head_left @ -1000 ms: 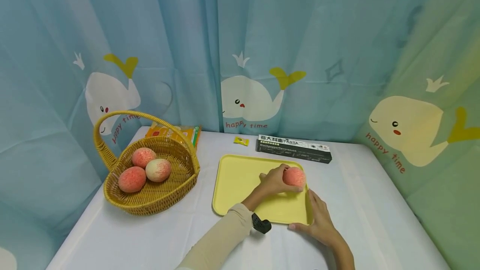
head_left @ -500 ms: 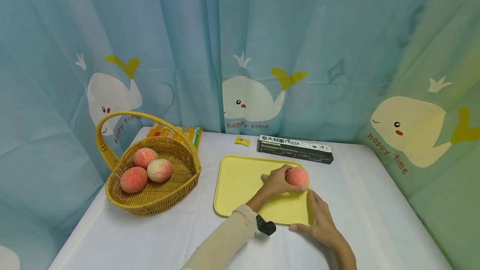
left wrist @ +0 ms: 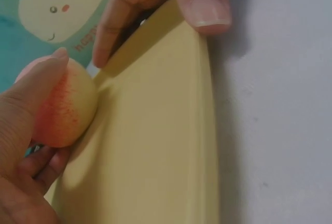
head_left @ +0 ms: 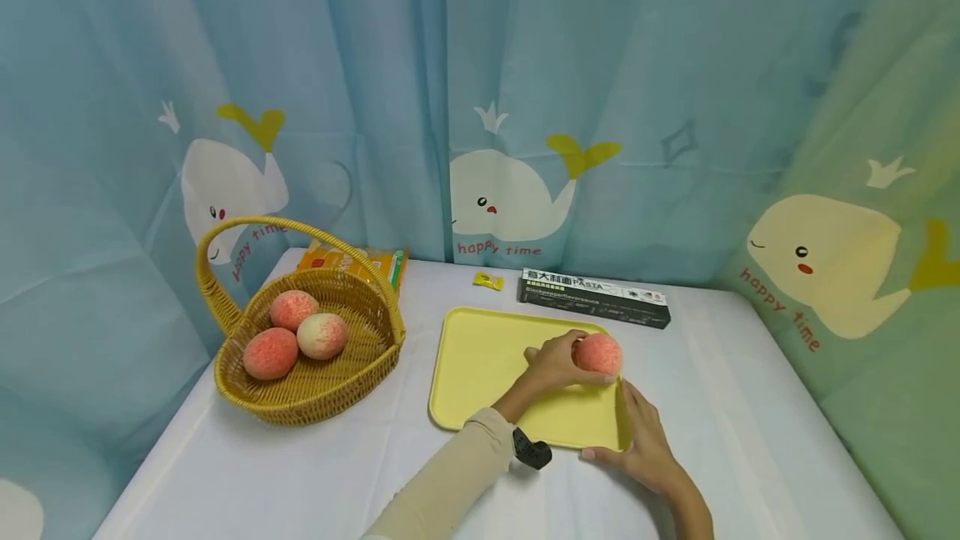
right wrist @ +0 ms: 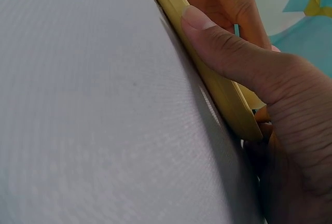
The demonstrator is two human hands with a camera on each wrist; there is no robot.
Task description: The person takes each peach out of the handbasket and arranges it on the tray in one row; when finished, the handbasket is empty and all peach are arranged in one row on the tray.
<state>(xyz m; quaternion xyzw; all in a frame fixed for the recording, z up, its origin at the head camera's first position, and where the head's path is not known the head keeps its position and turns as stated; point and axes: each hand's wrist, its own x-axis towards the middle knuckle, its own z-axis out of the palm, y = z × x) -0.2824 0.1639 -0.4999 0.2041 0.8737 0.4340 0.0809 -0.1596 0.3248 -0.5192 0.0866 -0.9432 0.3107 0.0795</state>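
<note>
My left hand [head_left: 557,363] grips a pink-and-cream peach [head_left: 600,354] at the right end of a yellow tray [head_left: 480,369]. In the left wrist view, the thumb lies over the peach [left wrist: 67,107] and fingers show below it, beside the tray wall. At the tray's near right corner is my right hand [head_left: 647,446], its thumb on the front side and its fingers along the right side. The right wrist view shows that thumb [right wrist: 228,53] against the tray's edge [right wrist: 228,99]; the other fingers are partly hidden behind the corner.
A wicker basket [head_left: 311,411] with a tall handle stands at the left, holding 3 peaches [head_left: 271,354]. Behind it lies an orange packet [head_left: 393,265]. A small yellow packet [head_left: 488,281] and a black-and-white pasta box [head_left: 594,298] lie behind the tray. A curtain [head_left: 375,65] bounds the table.
My left hand and the peach have shifted slightly right toward the tray's right edge. My right hand keeps its place at the corner. The head view has swung a little.
</note>
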